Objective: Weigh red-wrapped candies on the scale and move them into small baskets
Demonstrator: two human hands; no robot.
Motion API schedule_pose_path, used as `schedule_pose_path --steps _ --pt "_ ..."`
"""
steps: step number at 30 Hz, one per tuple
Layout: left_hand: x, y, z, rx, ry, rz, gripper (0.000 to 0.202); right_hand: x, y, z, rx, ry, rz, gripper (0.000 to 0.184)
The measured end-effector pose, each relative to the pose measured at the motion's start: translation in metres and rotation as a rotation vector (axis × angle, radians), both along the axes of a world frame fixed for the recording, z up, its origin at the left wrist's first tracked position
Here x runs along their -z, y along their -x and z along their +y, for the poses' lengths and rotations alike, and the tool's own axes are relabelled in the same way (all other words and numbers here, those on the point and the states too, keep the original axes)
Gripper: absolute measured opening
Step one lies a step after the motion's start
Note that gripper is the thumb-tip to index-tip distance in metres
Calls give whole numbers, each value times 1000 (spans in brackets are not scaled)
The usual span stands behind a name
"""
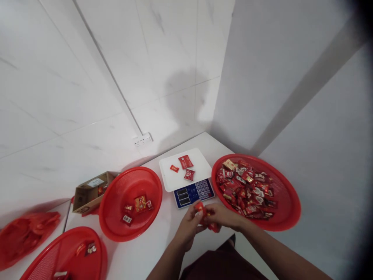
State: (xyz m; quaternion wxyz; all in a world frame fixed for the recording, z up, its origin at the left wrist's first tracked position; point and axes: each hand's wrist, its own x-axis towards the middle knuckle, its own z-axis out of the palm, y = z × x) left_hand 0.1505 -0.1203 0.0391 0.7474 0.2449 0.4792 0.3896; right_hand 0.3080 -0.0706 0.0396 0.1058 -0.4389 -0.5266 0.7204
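Note:
In front of the scale, my left hand (189, 223) is closed on a red wrapped packet (199, 208). My right hand (223, 216) meets it there, fingers curled around red wrapped sweets (214, 226); their exact number is hidden by my fingers. Just beyond is a digital scale (194, 194) with a blue keypad and a white pan (170, 179). Lying on the pan are a larger red packet (185, 161), a small red sweet (174, 168) and a dark red packet (189, 174).
To the right, a large red basket (287, 202) holds a heap of wrapped sweets (247, 186). Another red basket (109, 221) at left contains several packets. Further left are a third basket (101, 252), an open cardboard box (87, 196) and a red bag (29, 237). Walls border the table.

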Motion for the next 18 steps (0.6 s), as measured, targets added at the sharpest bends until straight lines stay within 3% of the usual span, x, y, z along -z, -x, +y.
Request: schedule_pose_path --steps 2,5,10,14,18 --pt "5 -2 0 -8 15 38 49 5 12 -5 -29 -11 -39 11" --pt "14 2 11 -114 69 18 46 10 15 -5 43 -5 -74 15" --pt "18 26 63 -319 9 -26 37 4 2 0 211 19 -105 27" --pt "18 42 89 -288 20 -34 43 0 -6 -2 299 76 -91 32" --pt "27 31 66 -155 132 -20 52 2 -8 -6 380 160 -15 34"
